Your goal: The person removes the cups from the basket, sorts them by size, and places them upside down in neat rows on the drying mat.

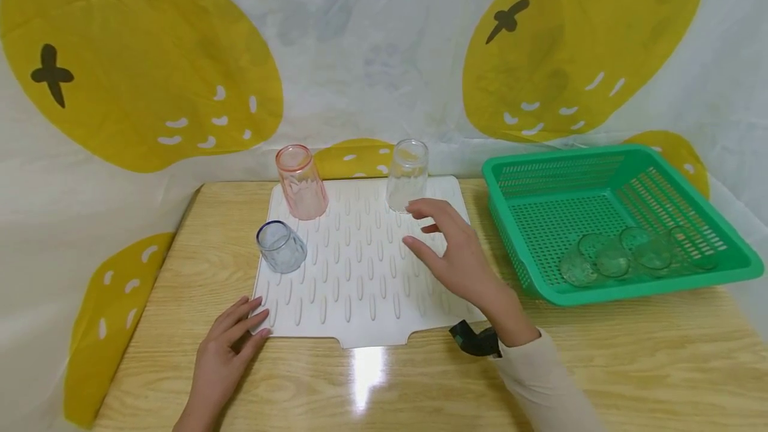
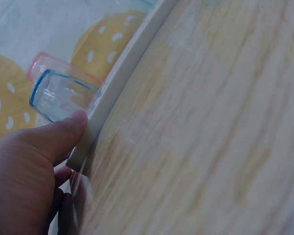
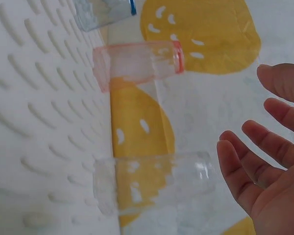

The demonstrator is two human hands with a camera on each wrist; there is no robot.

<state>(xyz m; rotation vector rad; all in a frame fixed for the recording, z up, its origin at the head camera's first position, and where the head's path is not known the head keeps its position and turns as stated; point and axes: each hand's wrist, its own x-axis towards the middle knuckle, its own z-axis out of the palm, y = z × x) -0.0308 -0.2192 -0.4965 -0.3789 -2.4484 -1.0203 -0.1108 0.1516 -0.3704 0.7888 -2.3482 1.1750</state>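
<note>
A white ridged drying mat (image 1: 372,285) lies on the table with three glasses standing on it. At its back left is a pink-tinted glass (image 1: 305,192), with a short blue-rimmed glass (image 1: 283,251) in front of it. A tall clear glass (image 1: 408,179) stands at the back right. My right hand (image 1: 453,255) hovers over the mat's right side, fingers spread and gently bent, holding nothing. In the right wrist view its fingers (image 3: 235,171) are apart from the clear glass. My left hand (image 1: 225,345) rests its fingertips at the mat's front left corner; the thumb (image 2: 71,129) touches the mat's edge.
On the right stands a green plastic basket (image 1: 510,245) with several clear glasses (image 1: 612,259) lying along its near side. Behind the wooden table (image 1: 312,385) hangs a white cloth (image 1: 372,52) printed with yellow fruit. A black strap mount (image 1: 477,339) is on the right wrist.
</note>
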